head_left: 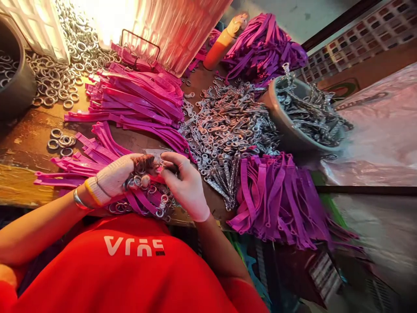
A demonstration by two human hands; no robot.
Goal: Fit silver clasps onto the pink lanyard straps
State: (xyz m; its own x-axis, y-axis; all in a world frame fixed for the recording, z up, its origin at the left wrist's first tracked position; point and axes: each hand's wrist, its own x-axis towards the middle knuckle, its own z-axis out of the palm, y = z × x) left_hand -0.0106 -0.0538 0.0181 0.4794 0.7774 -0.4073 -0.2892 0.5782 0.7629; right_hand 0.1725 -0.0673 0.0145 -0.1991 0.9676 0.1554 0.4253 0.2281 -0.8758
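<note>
- Pink, flat, flexible straps (140, 98) lie in a loose bundle on the brown, worn tabletop (13, 141), left of its middle, mostly side by side, which probably makes single ones easier to pick out.
- Near the front edge, the left hand (114, 178), in a white knitted glove with brown wrapping on the fingers, curls narrowly around a cluster of shiny silver rings (138, 180); the curl likely steadies the cluster for the other hand.
- Opposite it, the right hand (190, 189), in a thin white glove, bends its thumb and forefinger close together beside the cluster, a pose that seems suited to fine handling. Whether they pinch anything cannot be told.
- Beneath the hands, more pink strap ends lie among rings at the front edge, apparently for short reach.
- Small silver metal links (228, 117) spread in a heap right of the middle, beside a round grey bucket (301, 130) full of braided-looking metal pieces (312, 115); the bucket presumably keeps these from spreading.
- Purple flat straps (276, 195) drape over the front edge towards the right, perhaps because they are too long to lie flat there.
- Loose silver rings (52, 84) heap towards the far left corner, against a dark round bucket (19, 93).
</note>
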